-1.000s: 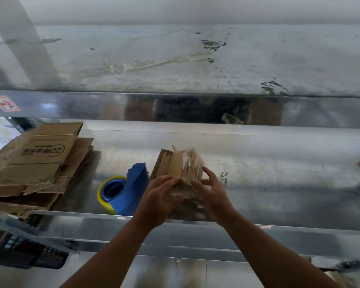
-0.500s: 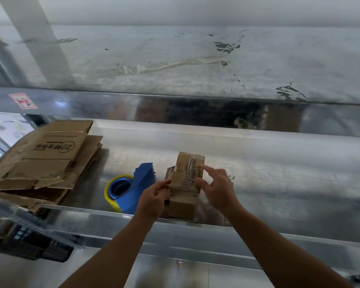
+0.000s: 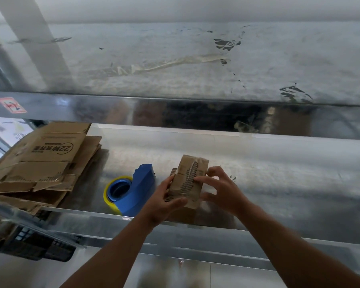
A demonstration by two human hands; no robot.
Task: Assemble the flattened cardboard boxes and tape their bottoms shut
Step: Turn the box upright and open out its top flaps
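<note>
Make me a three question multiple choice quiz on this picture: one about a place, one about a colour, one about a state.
1. Where is the tape dispenser relative to the small cardboard box? A) left of it B) right of it C) on top of it
2. What colour is the tape dispenser? A) red B) blue C) green
3. How is the small cardboard box held? A) by one hand only B) by both hands C) by neither hand
Answers: 1 A, it stands on the shelf left of the box. 2 B, its casing is blue. 3 B, the left hand and right hand each grip it.
</note>
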